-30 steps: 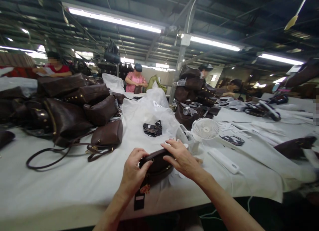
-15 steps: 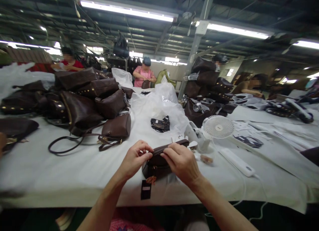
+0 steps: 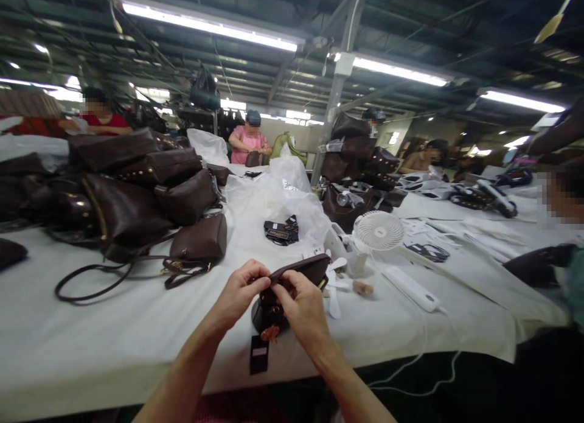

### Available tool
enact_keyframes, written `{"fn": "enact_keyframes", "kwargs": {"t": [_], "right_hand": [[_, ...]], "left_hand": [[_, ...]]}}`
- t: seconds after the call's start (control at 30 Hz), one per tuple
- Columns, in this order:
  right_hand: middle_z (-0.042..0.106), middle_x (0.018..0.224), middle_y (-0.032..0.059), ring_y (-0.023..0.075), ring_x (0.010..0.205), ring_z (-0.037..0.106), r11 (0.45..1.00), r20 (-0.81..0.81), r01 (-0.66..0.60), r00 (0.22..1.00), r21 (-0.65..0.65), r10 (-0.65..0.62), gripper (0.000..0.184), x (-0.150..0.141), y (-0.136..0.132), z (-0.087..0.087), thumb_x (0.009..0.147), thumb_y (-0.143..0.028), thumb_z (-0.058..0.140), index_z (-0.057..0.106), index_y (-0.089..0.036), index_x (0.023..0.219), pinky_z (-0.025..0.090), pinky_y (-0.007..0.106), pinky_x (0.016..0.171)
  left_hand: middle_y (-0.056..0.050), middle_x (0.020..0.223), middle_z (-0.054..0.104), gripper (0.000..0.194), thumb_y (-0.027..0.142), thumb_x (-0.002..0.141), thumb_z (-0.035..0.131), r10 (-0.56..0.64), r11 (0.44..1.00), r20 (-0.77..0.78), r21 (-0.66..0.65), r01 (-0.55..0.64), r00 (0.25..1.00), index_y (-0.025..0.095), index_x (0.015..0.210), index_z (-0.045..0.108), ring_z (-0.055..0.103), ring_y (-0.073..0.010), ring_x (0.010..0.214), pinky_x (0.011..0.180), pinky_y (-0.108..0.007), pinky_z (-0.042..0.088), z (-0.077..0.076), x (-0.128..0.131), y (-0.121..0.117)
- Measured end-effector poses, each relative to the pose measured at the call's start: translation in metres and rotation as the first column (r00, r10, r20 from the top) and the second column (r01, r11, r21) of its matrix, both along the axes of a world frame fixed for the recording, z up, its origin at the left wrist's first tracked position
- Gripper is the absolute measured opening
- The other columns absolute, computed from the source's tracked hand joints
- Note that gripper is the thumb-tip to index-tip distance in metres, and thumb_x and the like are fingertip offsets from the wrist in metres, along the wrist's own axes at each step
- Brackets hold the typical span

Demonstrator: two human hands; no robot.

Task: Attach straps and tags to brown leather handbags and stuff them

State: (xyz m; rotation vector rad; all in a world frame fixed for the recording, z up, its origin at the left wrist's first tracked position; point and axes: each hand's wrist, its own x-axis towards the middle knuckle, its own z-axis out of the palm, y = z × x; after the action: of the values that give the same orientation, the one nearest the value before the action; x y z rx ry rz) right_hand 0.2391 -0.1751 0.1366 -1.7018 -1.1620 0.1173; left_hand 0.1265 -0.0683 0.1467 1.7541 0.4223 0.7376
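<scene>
A small dark brown bag [image 3: 301,267] stands on the white-covered table right in front of me. My left hand [image 3: 241,292] pinches the bag's upper edge at its left end. Close beside it, my right hand [image 3: 298,301] grips the same edge, fingers curled over it and nearly touching the left fingertips. An orange-brown charm [image 3: 270,333] hangs at the bag's front, with a black tag [image 3: 258,354] below it near the table edge. My right hand hides part of the bag's front.
Brown handbags [image 3: 132,210] are piled on the left, near a small strapped bag [image 3: 199,239]. Clear plastic [image 3: 246,207] with black labels [image 3: 281,229] lies ahead. A white fan [image 3: 378,230] and power strip [image 3: 413,289] sit right. Co-workers, including one in pink [image 3: 249,140], are around.
My right hand has slid left along the bag's edge towards my left hand, uncovering the bag's right end. The view has turned right, and another person appears at the right edge.
</scene>
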Motion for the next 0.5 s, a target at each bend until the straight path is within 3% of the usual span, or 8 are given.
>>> {"fn": "enact_keyframes", "kwargs": {"t": [0.13, 0.23, 0.33, 0.5], "right_hand": [[0.058, 0.074, 0.002, 0.0174, 0.067, 0.057, 0.998, 0.033, 0.01, 0.999, -0.057, -0.009, 0.011, 0.001, 0.002, 0.004, 0.082, -0.025, 0.059, 0.059, -0.021, 0.071, 0.047, 0.028, 0.059], [0.058, 0.078, 0.0031, 0.0169, 0.066, 0.057, 1.0, 0.024, 0.023, 0.999, -0.015, -0.022, 0.007, -0.002, 0.002, 0.005, 0.08, -0.022, 0.058, 0.056, -0.021, 0.074, 0.047, 0.027, 0.058], [0.059, 0.08, 0.0036, 0.0162, 0.065, 0.057, 0.999, -0.002, 0.035, 0.999, 0.022, -0.035, 0.003, -0.005, 0.002, 0.003, 0.08, -0.021, 0.056, 0.057, -0.021, 0.077, 0.047, 0.028, 0.059], [0.058, 0.067, -0.0006, 0.0165, 0.061, 0.057, 0.995, -0.052, 0.05, 0.997, -0.082, -0.055, 0.012, -0.007, 0.0, 0.002, 0.08, -0.027, 0.057, 0.05, -0.023, 0.071, 0.045, 0.028, 0.059]], "left_hand": [[0.0, 0.079, 0.05, 0.007, 0.022, 0.074, 0.06, -0.084, 0.996, 0.001, 0.007, 0.084, 0.996, 0.016, 0.07, 0.061, 0.048, -0.0131, 0.073, 0.066, -0.024, 0.04, 0.004, -0.005, 0.008], [-0.001, 0.083, 0.049, 0.006, 0.019, 0.074, 0.059, -0.13, 0.991, 0.009, 0.008, 0.13, 0.991, 0.016, 0.07, 0.061, 0.048, -0.0129, 0.074, 0.064, -0.023, 0.041, 0.003, -0.006, 0.012], [-0.001, 0.083, 0.047, 0.006, 0.019, 0.075, 0.06, -0.159, 0.986, 0.059, -0.041, 0.162, 0.985, 0.016, 0.07, 0.062, 0.047, -0.0124, 0.074, 0.064, -0.023, 0.041, -0.003, -0.006, 0.014], [-0.002, 0.087, 0.046, 0.009, 0.023, 0.077, 0.062, -0.181, 0.98, 0.113, -0.062, 0.188, 0.977, 0.015, 0.071, 0.063, 0.045, -0.0124, 0.074, 0.064, -0.023, 0.04, -0.014, -0.006, 0.013]]}}
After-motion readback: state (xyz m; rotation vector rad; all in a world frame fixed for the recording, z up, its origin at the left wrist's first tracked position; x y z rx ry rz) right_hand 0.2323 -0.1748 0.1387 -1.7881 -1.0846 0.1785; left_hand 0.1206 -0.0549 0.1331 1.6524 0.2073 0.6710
